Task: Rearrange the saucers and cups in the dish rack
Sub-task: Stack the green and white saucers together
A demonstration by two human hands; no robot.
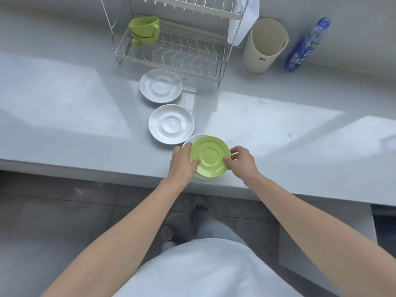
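A green saucer [210,156] is held at the counter's front edge, lying over a white saucer [194,139] that shows only as a rim behind it. My left hand [183,162] grips the green saucer's left rim and my right hand [241,160] grips its right rim. Two more white saucers lie on the counter, one [171,124] in the middle and one [160,85] just before the rack. Two green cups [144,31], stacked rim to rim, sit at the left end of the wire dish rack's [171,61] lower shelf.
A cream cylindrical holder [264,46] and a blue water bottle [306,45] stand to the right of the rack. A white sheet [244,20] hangs at the rack's right side. The counter edge [107,174] drops to a tiled floor.
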